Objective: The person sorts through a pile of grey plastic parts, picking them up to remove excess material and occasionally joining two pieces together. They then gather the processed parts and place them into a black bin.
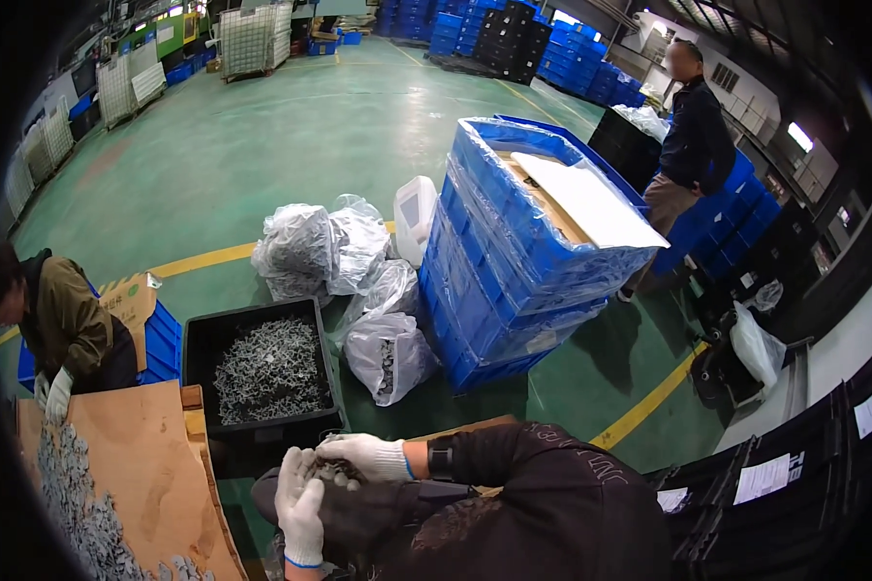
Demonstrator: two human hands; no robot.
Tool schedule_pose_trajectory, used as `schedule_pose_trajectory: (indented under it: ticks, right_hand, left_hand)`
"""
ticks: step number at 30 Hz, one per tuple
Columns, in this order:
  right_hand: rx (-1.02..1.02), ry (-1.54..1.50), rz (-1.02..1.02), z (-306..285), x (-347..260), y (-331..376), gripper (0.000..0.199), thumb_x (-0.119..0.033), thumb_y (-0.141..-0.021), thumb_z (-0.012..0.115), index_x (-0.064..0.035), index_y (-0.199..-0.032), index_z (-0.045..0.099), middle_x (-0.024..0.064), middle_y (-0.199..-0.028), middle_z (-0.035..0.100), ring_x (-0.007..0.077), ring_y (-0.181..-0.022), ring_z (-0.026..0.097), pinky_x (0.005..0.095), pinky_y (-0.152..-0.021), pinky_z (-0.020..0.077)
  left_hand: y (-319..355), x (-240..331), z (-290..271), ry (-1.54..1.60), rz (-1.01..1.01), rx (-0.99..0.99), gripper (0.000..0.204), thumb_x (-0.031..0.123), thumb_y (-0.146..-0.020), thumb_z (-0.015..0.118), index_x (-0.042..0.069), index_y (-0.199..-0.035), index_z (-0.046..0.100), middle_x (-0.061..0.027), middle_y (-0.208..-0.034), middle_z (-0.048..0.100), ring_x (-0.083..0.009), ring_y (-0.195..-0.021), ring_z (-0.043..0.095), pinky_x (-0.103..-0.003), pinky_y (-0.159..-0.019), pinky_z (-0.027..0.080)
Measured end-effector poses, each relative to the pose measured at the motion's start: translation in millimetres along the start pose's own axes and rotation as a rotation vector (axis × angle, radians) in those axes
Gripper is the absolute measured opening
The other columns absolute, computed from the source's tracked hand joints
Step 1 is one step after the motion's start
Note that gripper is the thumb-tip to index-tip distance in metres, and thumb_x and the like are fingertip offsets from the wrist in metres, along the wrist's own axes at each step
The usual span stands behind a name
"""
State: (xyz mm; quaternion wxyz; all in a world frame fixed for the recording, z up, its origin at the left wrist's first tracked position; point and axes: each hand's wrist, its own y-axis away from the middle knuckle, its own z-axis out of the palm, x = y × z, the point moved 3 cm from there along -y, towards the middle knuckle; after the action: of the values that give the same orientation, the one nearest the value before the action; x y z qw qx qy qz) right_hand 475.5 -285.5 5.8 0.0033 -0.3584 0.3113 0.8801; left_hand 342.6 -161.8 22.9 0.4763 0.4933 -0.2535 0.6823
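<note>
Over my lap, my left hand (300,508), in a white knitted glove with a blue cuff edge, is cupped around a handful of small grey parts (336,473). My right hand (366,456), gloved the same way, closes over them from the other side with its fingers bent toward the left fingertips. The exact shape of the held parts cannot be made out. Just beyond my hands stands a black bin (196,358) with a heap of small grey branched parts (269,373) in it.
At left, a co-worker (77,310) in gloves leans over a cardboard-covered table (155,465) strewn with grey parts (77,494). Plastic bags (388,353), a white jug (416,218) and stacked blue crates (494,290) stand ahead. Another person (693,136) stands at far right.
</note>
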Motion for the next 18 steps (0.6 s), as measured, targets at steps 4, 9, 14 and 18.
schedule_pose_trajectory:
  ticks: [4, 9, 14, 18]
  right_hand:
    - [-0.066, 0.11, 0.07, -37, 2, -21, 0.032, -0.039, -0.109, 0.057, -0.0092, -0.106, 0.067, 0.0027, -0.082, 0.067, 0.0149, -0.067, 0.063, 0.0326, -0.058, 0.0537]
    - [0.207, 0.465, 0.044, -87, -23, -41, 0.036, -0.042, -0.105, 0.062, -0.0071, -0.108, 0.069, 0.0063, -0.089, 0.069, 0.019, -0.074, 0.068, 0.0366, -0.064, 0.058]
    - [0.132, 0.24, 0.244, -95, -35, -103, 0.025, -0.031, -0.102, 0.067, -0.0071, -0.096, 0.069, 0.0046, -0.079, 0.064, 0.0161, -0.064, 0.061, 0.0327, -0.056, 0.0534]
    - [0.273, 0.655, 0.076, -87, -69, -157, 0.02, -0.026, -0.098, 0.072, -0.0069, -0.094, 0.069, 0.0027, -0.074, 0.059, 0.0177, -0.061, 0.058, 0.034, -0.055, 0.0519]
  left_hand:
    - [21, -12, -34, -0.073, -0.064, 0.216, 0.053, 0.001, -0.102, 0.059, -0.006, -0.154, 0.048, -0.018, -0.144, 0.063, -0.0255, -0.129, 0.065, -0.037, -0.111, 0.051]
    - [45, -14, -47, -0.293, -0.084, 0.233, 0.041, 0.003, -0.106, 0.06, -0.007, -0.145, 0.057, -0.0164, -0.136, 0.069, -0.0233, -0.128, 0.065, -0.035, -0.111, 0.051]
    - [85, -45, -83, -0.264, -0.173, 0.34, 0.043, 0.004, -0.105, 0.061, -0.007, -0.146, 0.057, -0.0168, -0.137, 0.069, -0.0236, -0.129, 0.065, -0.036, -0.113, 0.049]
    - [108, -52, -91, -0.265, -0.187, 0.388, 0.043, 0.004, -0.104, 0.062, -0.006, -0.146, 0.057, -0.0175, -0.137, 0.069, -0.0245, -0.13, 0.065, -0.037, -0.115, 0.048]
